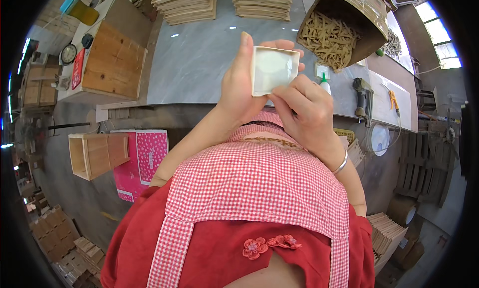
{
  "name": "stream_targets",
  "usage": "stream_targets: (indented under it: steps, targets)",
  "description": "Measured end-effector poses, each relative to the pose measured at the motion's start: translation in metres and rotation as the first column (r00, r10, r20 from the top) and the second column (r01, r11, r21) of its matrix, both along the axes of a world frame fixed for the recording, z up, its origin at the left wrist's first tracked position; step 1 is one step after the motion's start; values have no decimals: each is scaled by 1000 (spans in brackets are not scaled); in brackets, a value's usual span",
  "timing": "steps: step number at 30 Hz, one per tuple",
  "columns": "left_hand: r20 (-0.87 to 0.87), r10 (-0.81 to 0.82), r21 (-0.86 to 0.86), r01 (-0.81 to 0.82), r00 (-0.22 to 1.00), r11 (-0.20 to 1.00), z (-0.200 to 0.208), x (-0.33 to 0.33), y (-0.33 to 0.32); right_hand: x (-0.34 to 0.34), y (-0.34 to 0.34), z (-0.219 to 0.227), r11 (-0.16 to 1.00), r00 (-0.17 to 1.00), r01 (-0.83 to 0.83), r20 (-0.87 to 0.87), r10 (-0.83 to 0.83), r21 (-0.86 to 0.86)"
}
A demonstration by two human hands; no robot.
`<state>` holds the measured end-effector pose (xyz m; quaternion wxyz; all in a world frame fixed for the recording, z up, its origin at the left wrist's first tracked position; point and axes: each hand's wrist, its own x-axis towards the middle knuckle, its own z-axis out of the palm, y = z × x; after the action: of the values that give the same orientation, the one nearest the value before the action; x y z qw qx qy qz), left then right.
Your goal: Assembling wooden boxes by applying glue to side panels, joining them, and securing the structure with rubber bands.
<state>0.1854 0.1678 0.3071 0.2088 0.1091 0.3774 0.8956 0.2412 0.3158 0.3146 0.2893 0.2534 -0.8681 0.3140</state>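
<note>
A small, shallow square box (274, 68) with thin pale walls and a whitish, slightly shiny inside is held up in front of me, above the table's near edge. My left hand (238, 83) grips it from the left and beneath, thumb along the left side and fingertips showing past the right side. At the box's lower right corner, my right hand (307, 101) is closed in a pinch. Whether its fingertips grip the box's rim or some tiny thing is hidden. A white bottle with a green nozzle (325, 83) stands just beyond my right hand, next to a small square frame (322, 69).
On the grey table (194, 63) stand stacks of thin wooden pieces (192, 6) at the back. A tipped cardboard box (366, 18) holds tan strips (329, 38). To the right lies a nail gun (360, 96); at left stands a wooden cabinet (114, 61).
</note>
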Motion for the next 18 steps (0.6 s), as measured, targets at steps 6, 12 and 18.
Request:
stream_targets:
  steps: [6,12,18]
  targets:
    - [279,-68,95,43,958,995,-12,-4,-4,-6,-10,-5,1000,995,-10,97,8,17]
    - [401,-53,42,39,914,998,-25,-11,-8,-9,-20,-14,999,988,15,155,-22,44]
    - [571,-40,25,32,820,999,-52,-20,-16,-14,-31,-29,995,980,9,197,-28,97]
